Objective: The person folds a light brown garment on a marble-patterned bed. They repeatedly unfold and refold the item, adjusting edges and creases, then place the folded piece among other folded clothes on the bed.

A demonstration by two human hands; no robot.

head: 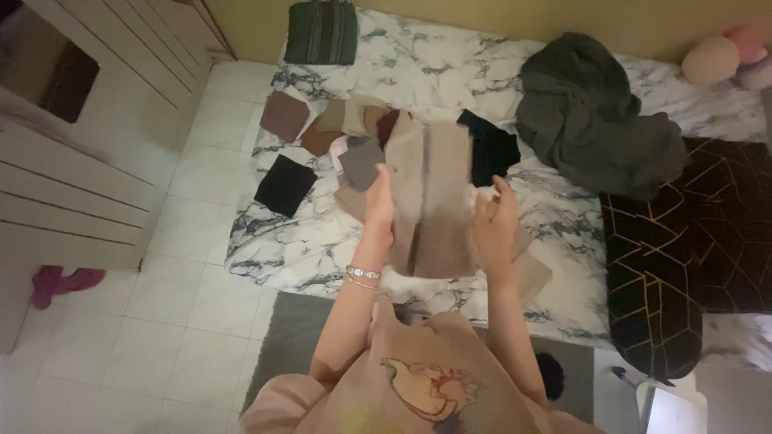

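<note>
I hold up a beige cloth [438,189], folded lengthwise, over a bed with a marbled white sheet [450,72]. My left hand [378,205] grips its left edge, and a bracelet sits on that wrist. My right hand [494,225] grips its right edge, fingers spread along the fabric. Behind the cloth lie several small folded pieces: a brown one [283,115], a black one [285,185], a grey one [362,161], tan ones [346,116] and a larger black piece [490,149].
A crumpled dark green garment [595,120] lies at the bed's right, beside a black blanket with gold lines [691,233]. A folded green striped cloth [322,32] sits at the head. A grey rug [293,337] covers the white tiled floor; pink fabric [64,283] lies left.
</note>
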